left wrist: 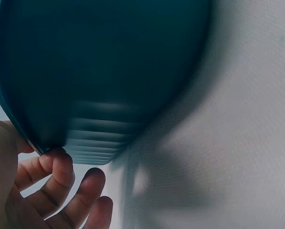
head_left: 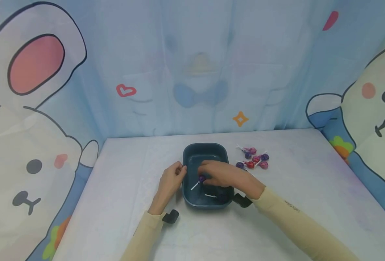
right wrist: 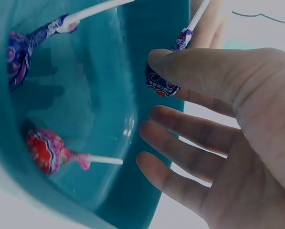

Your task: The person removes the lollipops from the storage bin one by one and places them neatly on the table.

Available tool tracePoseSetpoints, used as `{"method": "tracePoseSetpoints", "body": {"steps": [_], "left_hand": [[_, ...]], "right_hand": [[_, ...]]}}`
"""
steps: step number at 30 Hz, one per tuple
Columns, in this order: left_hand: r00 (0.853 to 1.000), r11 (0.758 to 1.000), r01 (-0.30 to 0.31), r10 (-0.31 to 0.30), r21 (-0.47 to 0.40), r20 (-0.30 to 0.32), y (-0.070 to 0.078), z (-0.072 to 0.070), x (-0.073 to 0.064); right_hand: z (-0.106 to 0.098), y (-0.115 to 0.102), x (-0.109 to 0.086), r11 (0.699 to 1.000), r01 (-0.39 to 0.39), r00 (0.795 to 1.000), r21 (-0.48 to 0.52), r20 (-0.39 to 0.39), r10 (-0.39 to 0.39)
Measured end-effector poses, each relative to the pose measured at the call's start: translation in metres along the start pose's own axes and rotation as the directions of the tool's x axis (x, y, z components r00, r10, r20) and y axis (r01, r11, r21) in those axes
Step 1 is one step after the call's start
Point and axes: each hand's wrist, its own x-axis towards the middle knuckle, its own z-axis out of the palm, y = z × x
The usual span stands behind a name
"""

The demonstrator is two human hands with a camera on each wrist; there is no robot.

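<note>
A dark teal plastic bin (head_left: pixel 205 203) stands on the table. My left hand (head_left: pixel 171 183) pinches its left rim between thumb and forefinger, as the left wrist view shows. Inside the bin, my right hand (head_left: pixel 223 174) pinches a purple-wrapped lollipop (right wrist: pixel 162 82) between thumb and forefinger, its white stick pointing away from the palm. The other right fingers are loosely spread. In the right wrist view, another purple lollipop (right wrist: pixel 19 59) and a red-and-pink lollipop (right wrist: pixel 46 150) lie in the bin. My right hand partly hides the bin's inside in the head view.
Several red, pink and purple lollipops (head_left: pixel 256 158) lie in a loose group on the table, right of the bin. The white-covered table (head_left: pixel 130 163) meets a blue cartoon curtain (head_left: pixel 199 119) at its back edge.
</note>
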Motion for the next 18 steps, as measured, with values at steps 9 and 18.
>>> {"method": "tracePoseSetpoints", "body": {"steps": [9, 18], "left_hand": [[1.0, 1.0, -0.004, 0.004, 0.016, -0.008, 0.001, -0.001, 0.0], [1.0, 1.0, -0.001, 0.001, 0.017, -0.006, 0.0, 0.001, 0.0]], "right_hand": [[-0.015, 0.005, -0.014, 0.997, -0.035, 0.999, 0.07, -0.038, 0.038], [-0.02, 0.019, -0.026, 0.993, -0.086, 0.994, 0.081, -0.06, 0.091]]}}
